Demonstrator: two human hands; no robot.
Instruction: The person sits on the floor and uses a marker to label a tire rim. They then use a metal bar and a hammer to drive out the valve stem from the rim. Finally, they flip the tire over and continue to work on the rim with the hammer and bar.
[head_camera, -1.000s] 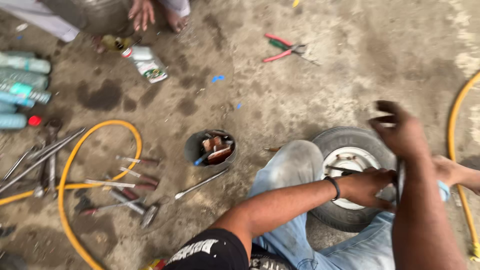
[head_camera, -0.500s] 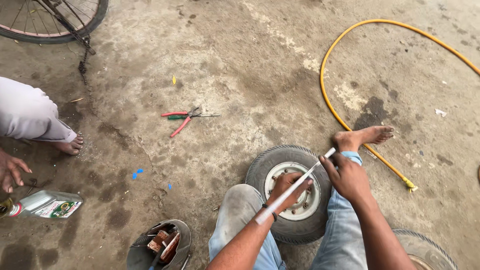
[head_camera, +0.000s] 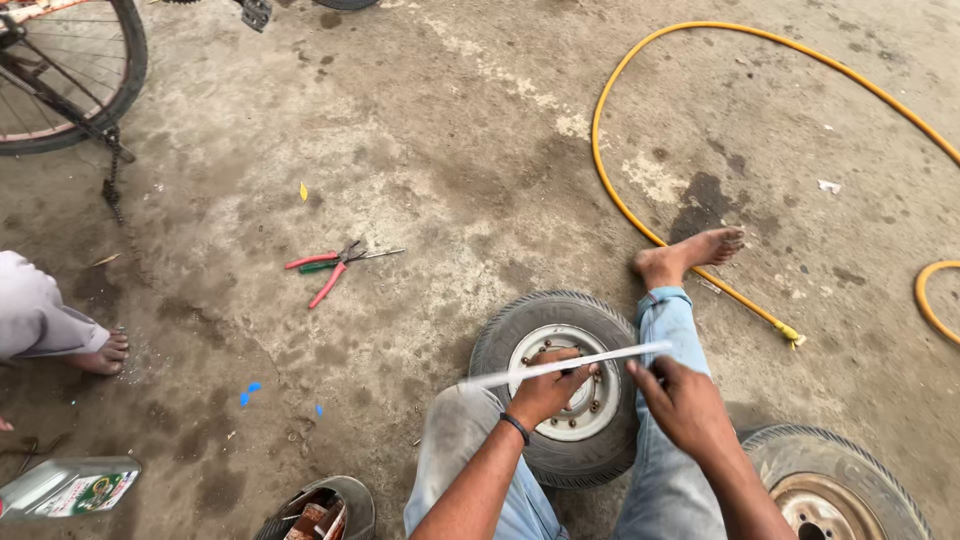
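Note:
A small wheel (head_camera: 510, 335) with a black tyre and a pale metal rim lies flat between my legs. My left hand (head_camera: 545, 388) sits on the rim with its fingers curled over the hub. My right hand (head_camera: 682, 402) grips the right end of a long thin metal rod (head_camera: 600, 359). The rod lies almost level across the rim, just above my left hand's fingers, and it is blurred by motion. Whether my left hand also touches the rod is unclear. My bare right foot (head_camera: 690, 255) rests on the concrete beyond the wheel.
A second small wheel (head_camera: 835, 485) lies at my right knee. Red-handled pliers (head_camera: 335, 265) lie on the floor to the left. A yellow hose (head_camera: 640, 215) loops past my foot. Another person's foot (head_camera: 100, 352), a bicycle wheel (head_camera: 70, 80), a flat container (head_camera: 65, 487) and a black dish of small parts (head_camera: 320, 508) are at the left.
The view has swung to the right and up. The rod has dropped from a steep slant to almost level across the rim, still in my right hand. My left hand stays on the rim.

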